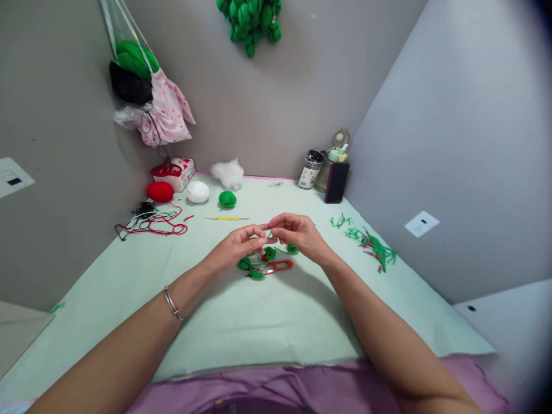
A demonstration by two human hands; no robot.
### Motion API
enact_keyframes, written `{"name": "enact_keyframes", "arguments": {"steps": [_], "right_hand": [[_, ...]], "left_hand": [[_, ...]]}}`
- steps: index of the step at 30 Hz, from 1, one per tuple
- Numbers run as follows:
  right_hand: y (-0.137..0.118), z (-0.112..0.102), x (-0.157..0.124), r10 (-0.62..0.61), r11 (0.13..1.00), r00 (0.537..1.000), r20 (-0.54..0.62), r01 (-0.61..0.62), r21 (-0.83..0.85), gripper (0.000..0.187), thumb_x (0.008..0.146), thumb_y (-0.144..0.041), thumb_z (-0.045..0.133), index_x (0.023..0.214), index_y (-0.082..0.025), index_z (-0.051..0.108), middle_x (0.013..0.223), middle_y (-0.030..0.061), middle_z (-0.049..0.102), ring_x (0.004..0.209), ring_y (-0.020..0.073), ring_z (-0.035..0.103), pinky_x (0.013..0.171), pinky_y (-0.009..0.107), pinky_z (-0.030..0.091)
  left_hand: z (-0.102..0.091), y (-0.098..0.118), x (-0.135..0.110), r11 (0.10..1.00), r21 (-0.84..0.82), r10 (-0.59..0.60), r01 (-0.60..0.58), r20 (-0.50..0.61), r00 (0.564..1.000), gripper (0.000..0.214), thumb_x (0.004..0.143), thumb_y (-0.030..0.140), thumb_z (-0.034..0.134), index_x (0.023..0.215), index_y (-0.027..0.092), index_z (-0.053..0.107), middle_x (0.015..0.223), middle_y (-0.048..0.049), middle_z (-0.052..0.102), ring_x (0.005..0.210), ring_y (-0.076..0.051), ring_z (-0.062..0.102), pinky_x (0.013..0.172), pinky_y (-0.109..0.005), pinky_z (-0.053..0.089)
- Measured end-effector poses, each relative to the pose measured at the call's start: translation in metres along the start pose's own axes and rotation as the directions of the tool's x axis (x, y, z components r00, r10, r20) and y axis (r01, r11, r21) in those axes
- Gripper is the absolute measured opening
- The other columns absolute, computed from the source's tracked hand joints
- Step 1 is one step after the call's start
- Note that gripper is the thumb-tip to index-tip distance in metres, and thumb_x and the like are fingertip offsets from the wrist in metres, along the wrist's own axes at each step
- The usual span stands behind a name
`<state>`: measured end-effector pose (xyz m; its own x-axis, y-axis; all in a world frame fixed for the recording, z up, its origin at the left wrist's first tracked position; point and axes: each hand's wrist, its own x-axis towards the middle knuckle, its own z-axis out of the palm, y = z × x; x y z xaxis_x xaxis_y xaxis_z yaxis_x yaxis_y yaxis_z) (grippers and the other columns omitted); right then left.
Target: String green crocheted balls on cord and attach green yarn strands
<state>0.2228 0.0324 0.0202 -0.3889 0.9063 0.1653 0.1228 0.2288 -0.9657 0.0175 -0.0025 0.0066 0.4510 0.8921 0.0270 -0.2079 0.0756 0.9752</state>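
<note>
My left hand point(245, 240) and my right hand point(297, 233) meet above the middle of the table, fingertips almost touching. Both are closed in a pinch. Between the fingertips shows a thin pale sliver with a bit of green yarn point(269, 234); its exact kind is too small to tell. Just below the hands lie several small green crocheted pieces point(257, 275), one with red on it. Among them rests a pair of thread snips point(280, 265) with an orange-red handle. Part of the green pieces is hidden behind my fingers.
Behind my hands lie a yellow crochet hook point(227, 218), green yarn ball point(227, 199), white ball point(198, 192), red ball point(160, 192) and white stuffing point(228, 173). Tangled yarn point(166, 223) lies left, green scraps point(373, 244) right. A phone point(337, 183) leans beside a pen cup point(309, 172).
</note>
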Motion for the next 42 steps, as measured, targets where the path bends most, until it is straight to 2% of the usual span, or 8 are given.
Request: {"name": "enact_keyframes", "arguments": {"steps": [4,6,12,17,23,31,35,42], "right_hand": [[-0.006,0.004,-0.003,-0.032,0.999,0.999,-0.023,0.031,-0.033,0.019,0.078,-0.035,0.074,0.089,-0.019,0.076,0.073,0.0001,0.067,0.061,0.0099,0.050,0.056,0.024,0.043],[-0.009,0.005,-0.005,-0.045,0.998,0.999,0.004,0.045,-0.045,0.019,0.078,-0.035,0.073,0.090,-0.019,0.077,0.077,0.0007,0.068,0.062,0.0102,0.051,0.057,0.025,0.044],[-0.011,0.012,-0.007,-0.050,0.999,0.998,0.044,0.050,0.008,0.019,0.079,-0.037,0.074,0.079,-0.018,0.074,0.069,-0.0004,0.064,0.062,0.0105,0.052,0.060,0.026,0.044],[-0.011,0.013,-0.008,-0.028,0.999,0.995,0.092,0.024,0.040,0.023,0.079,-0.040,0.075,0.082,-0.017,0.073,0.068,-0.0004,0.065,0.062,0.0106,0.053,0.061,0.026,0.045],[-0.011,0.011,-0.008,-0.020,0.996,1.000,0.022,0.018,0.087,0.024,0.076,-0.041,0.078,0.078,-0.018,0.072,0.068,-0.0008,0.064,0.060,0.0100,0.051,0.060,0.026,0.044],[-0.009,0.009,-0.005,0.035,0.947,0.999,-0.023,-0.026,0.319,0.028,0.071,-0.041,0.083,0.079,-0.018,0.069,0.064,-0.0029,0.057,0.056,0.0081,0.046,0.055,0.024,0.040],[-0.012,-0.001,-0.003,-0.001,0.915,0.993,-0.118,0.048,0.401,0.032,0.069,-0.042,0.085,0.078,-0.019,0.065,0.064,-0.0040,0.052,0.054,0.0074,0.041,0.053,0.024,0.039],[-0.014,-0.025,0.003,-0.018,0.855,0.965,-0.263,0.151,0.496,0.028,0.072,-0.036,0.084,0.080,-0.022,0.061,0.066,-0.0032,0.047,0.055,0.0082,0.036,0.047,0.021,0.035]], "left_hand": [[-0.001,-0.001,0.002,0.998,-0.052,-0.040,0.040,0.002,0.999,0.025,0.079,0.041,0.076,0.081,0.020,0.062,0.083,-0.0031,0.068,0.077,-0.016,0.061,0.074,-0.029,0.045],[-0.002,-0.002,0.003,0.999,-0.023,-0.042,0.042,0.000,0.999,0.024,0.079,0.040,0.076,0.082,0.020,0.064,0.077,-0.0014,0.064,0.072,-0.015,0.058,0.073,-0.029,0.046],[-0.002,-0.008,0.003,0.998,0.007,-0.070,0.070,0.008,0.998,0.023,0.080,0.040,0.075,0.085,0.019,0.069,0.084,-0.0027,0.065,0.077,-0.015,0.059,0.077,-0.031,0.046],[-0.002,-0.009,0.004,0.999,0.012,-0.053,0.053,-0.025,0.998,0.023,0.079,0.040,0.076,0.084,0.019,0.069,0.085,-0.0034,0.066,0.080,-0.017,0.060,0.080,-0.032,0.046],[-0.001,-0.009,0.006,0.999,0.020,-0.033,0.034,-0.039,0.999,0.028,0.078,0.046,0.076,0.082,0.019,0.069,0.083,-0.0046,0.067,0.082,-0.019,0.062,0.083,-0.033,0.048],[-0.001,-0.009,0.005,0.926,0.366,0.082,-0.091,0.041,0.996,0.035,0.090,0.050,0.060,0.082,0.020,0.076,0.088,-0.0068,0.072,0.084,-0.022,0.062,0.085,-0.035,0.047],[-0.009,-0.013,0.008,0.935,0.338,0.107,-0.105,0.012,0.994,0.019,0.083,0.039,0.071,0.089,0.021,0.072,0.093,-0.0042,0.071,0.088,-0.020,0.064,0.084,-0.032,0.047],[-0.012,-0.009,0.010,0.995,0.081,0.045,-0.050,0.054,0.998,0.029,0.081,0.036,0.076,0.101,0.019,0.065,0.101,-0.0073,0.073,0.088,-0.021,0.073,0.088,-0.037,0.052]]}}
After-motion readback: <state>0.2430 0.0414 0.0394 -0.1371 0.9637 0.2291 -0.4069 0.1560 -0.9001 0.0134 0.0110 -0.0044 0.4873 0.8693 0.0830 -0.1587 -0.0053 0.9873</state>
